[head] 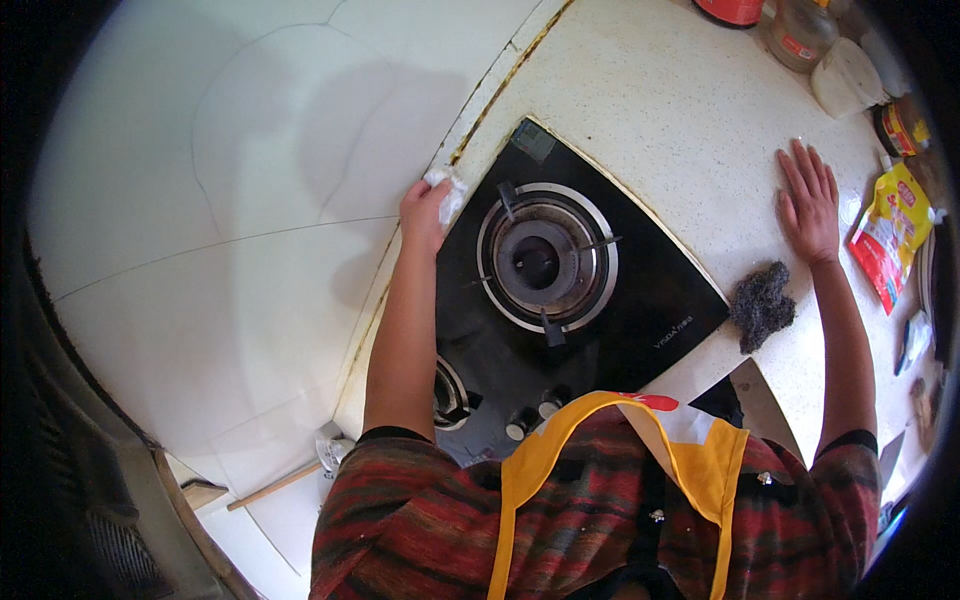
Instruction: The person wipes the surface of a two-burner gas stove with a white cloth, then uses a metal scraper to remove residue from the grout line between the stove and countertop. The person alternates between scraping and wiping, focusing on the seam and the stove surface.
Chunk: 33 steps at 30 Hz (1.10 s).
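My left hand [424, 214] grips a crumpled white cloth or tissue [451, 196]. It presses this at the seam between the tiled wall [315, 277] and the countertop, beside the hob's back edge. My right hand [810, 202] lies flat on the speckled white countertop [675, 97], fingers spread and nothing held. Between my arms is a black glass gas hob [637, 262] with a round burner [536, 262]. A second burner [448, 394] is partly hidden by my left arm. A dark steel-wool scourer [762, 307] rests by the hob's corner, left of my right forearm.
Right of my right hand lies a yellow and red pouch [892, 229]. Beyond it stand a dark-labelled jar [900, 127], a whitish tub [847, 79], a glass bottle [802, 37] and a red container [731, 9]. Control knobs [551, 405] sit near my apron. A range hood [97, 480] looms at left.
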Available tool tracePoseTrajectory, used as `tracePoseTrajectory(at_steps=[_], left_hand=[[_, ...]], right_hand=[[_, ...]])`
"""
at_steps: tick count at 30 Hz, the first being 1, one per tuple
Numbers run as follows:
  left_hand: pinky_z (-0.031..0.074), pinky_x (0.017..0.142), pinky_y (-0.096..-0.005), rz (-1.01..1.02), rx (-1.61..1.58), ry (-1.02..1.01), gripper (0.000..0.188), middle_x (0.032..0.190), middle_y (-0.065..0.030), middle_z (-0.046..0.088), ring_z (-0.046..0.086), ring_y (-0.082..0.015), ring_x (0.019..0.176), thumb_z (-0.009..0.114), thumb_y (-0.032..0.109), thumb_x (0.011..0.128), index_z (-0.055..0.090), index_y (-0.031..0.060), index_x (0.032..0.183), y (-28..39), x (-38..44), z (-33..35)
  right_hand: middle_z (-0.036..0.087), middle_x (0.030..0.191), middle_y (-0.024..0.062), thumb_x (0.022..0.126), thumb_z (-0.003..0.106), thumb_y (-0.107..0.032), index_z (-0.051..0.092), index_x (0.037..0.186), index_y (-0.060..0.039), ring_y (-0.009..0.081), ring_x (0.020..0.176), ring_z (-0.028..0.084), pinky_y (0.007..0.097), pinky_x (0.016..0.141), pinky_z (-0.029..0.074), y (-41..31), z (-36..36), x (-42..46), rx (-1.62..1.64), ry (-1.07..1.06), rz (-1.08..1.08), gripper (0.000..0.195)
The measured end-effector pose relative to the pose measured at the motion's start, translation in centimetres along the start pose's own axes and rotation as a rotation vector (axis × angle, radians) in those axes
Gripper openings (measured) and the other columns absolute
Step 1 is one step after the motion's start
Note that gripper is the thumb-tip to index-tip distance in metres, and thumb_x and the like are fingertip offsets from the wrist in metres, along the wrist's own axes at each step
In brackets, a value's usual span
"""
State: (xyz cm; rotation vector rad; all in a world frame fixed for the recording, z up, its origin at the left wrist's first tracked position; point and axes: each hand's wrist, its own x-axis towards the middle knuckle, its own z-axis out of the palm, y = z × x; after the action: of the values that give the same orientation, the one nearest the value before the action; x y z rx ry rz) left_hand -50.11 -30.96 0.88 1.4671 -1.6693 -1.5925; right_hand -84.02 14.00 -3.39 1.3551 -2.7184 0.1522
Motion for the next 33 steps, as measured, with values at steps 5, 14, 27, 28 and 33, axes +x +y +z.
tracePoseTrajectory(at_steps=[5,14,27,28,33], left_hand=[[0.048,0.063,-0.0343,0.354,0.682,0.397,0.018,0.075,-0.0126,0.065,0.062,-0.0237,0.066,0.064,0.012,0.074,0.064,-0.0015,0.087,-2.6,-1.1,-3.6],[0.045,0.071,-0.046,0.366,1.192,0.501,0.017,0.076,-0.0236,0.06,0.057,-0.0388,0.078,0.057,0.01,0.071,0.063,-0.0058,0.071,-4.5,1.1,-0.2],[0.047,0.07,-0.0441,0.288,0.88,0.642,0.016,0.081,-0.0282,0.059,0.059,-0.0398,0.079,0.054,0.004,0.07,0.061,-0.0094,0.074,-1.7,4.4,7.9],[0.047,0.07,-0.0438,0.261,0.857,0.677,0.015,0.081,-0.028,0.059,0.059,-0.0396,0.079,0.054,0.004,0.07,0.061,-0.0094,0.074,-1.6,4.7,8.5],[0.048,0.071,-0.0432,0.184,0.878,0.678,0.015,0.081,-0.0271,0.06,0.06,-0.0392,0.078,0.055,0.004,0.07,0.061,-0.009,0.076,-1.2,5.1,9.3]], right_hand=[[0.026,0.145,0.0042,0.086,0.044,-0.027,0.035,0.136,-0.0202,0.0241,0.135,0.021,0.0417,0.11,0.012,0.0,0.2,0.0,-0.005,0.0,-0.002,0.052],[0.025,0.145,0.0033,0.086,0.044,-0.028,0.036,0.136,-0.0208,0.0238,0.135,0.021,0.0419,0.11,0.012,-0.1,0.2,0.1,-0.017,0.024,-0.017,0.051],[0.025,0.145,0.0042,0.085,0.043,-0.024,0.035,0.137,-0.0201,0.024,0.135,0.021,0.0419,0.11,0.012,-0.4,-0.1,0.2,-0.01,0.041,-0.033,0.053],[0.025,0.145,0.0043,0.085,0.043,-0.024,0.034,0.137,-0.0201,0.024,0.135,0.021,0.0419,0.11,0.012,-0.3,-0.1,0.2,-0.011,0.03,-0.027,0.053],[0.026,0.145,0.0043,0.085,0.043,-0.024,0.034,0.137,-0.0203,0.0242,0.134,0.022,0.0418,0.11,0.012,-0.2,0.0,0.1,0.001,0.041,-0.03,0.053]])
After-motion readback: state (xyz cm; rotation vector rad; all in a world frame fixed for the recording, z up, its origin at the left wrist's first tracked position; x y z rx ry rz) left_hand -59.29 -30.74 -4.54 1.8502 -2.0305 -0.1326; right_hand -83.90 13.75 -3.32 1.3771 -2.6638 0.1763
